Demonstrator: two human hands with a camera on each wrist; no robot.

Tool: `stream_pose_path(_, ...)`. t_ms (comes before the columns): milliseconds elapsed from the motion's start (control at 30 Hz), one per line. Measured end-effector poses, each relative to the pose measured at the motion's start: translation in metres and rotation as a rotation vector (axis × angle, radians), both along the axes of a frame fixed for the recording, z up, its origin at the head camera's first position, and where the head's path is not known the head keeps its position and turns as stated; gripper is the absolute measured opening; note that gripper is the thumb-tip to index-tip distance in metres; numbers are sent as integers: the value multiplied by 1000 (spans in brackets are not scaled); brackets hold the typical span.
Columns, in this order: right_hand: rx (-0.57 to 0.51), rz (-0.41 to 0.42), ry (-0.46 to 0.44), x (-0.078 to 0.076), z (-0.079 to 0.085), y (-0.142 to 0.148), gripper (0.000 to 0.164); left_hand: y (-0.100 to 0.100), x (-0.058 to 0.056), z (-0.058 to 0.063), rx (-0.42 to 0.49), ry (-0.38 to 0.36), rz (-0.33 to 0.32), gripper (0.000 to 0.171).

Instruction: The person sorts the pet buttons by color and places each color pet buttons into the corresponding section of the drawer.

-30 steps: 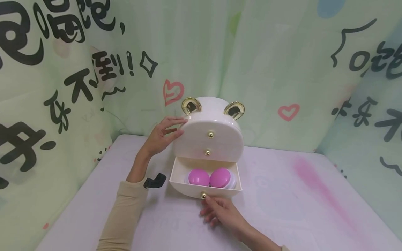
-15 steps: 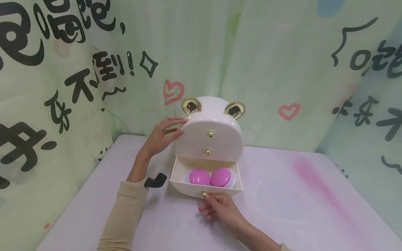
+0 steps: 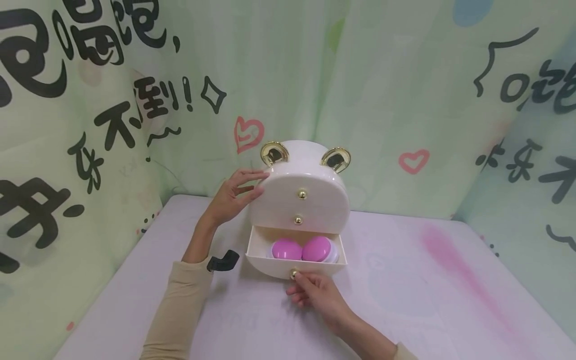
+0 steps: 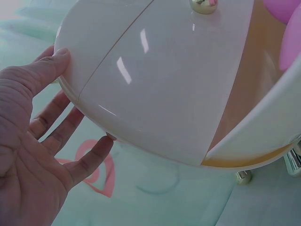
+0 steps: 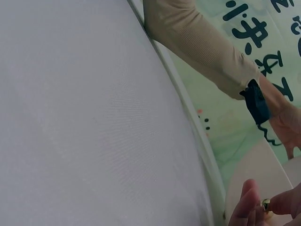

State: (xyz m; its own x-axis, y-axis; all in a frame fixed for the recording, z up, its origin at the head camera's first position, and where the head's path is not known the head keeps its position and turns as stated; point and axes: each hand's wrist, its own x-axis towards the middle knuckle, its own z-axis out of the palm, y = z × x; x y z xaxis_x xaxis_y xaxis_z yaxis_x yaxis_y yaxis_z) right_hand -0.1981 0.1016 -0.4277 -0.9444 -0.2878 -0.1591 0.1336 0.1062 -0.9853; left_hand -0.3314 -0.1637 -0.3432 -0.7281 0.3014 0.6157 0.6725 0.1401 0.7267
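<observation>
A glossy white drawer box [image 3: 274,200] with two gold-rimmed ears stands on the table. Its bottom drawer [image 3: 270,269] is partly pulled out. Inside lie two round pink-and-white containers [image 3: 288,248] side by side. My left hand [image 3: 231,197] rests at the box's upper left edge, thumb on the front and fingers along the curved side, fairly straight in the left wrist view. With thumb and fingertips, my right hand [image 3: 319,295] pinches the gold knob [image 3: 294,273] on the drawer front; in the right wrist view the knob [image 5: 266,204] shows between thumb and finger.
Two more gold knobs, an upper one [image 3: 302,194] and a lower one [image 3: 298,220], sit on the front above the drawer. A white cloth-covered table [image 3: 405,300] lies beneath. Pale green printed curtains [image 3: 373,100] hang behind and at both sides. A black wrist mount [image 3: 223,261] sits on the left forearm.
The bottom drawer has slid a little way inward, its front and knob shifting toward the box with my right hand. My left hand stays in place on the side.
</observation>
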Motion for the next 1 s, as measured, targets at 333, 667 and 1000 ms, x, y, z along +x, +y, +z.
stream_pose_path(333,10,-30,9,-12,1,-3,40,0,-2,-2,-1,0,4,38)
stream_pose_path(667,-2,-72,8,-24,-1,-6,40,-1,-2,-3,-16,4,11,38)
stream_pose_path(1000,-23,-108,25,-34,-2,-10,39,-1,-2,-2,-9,9,2,38)
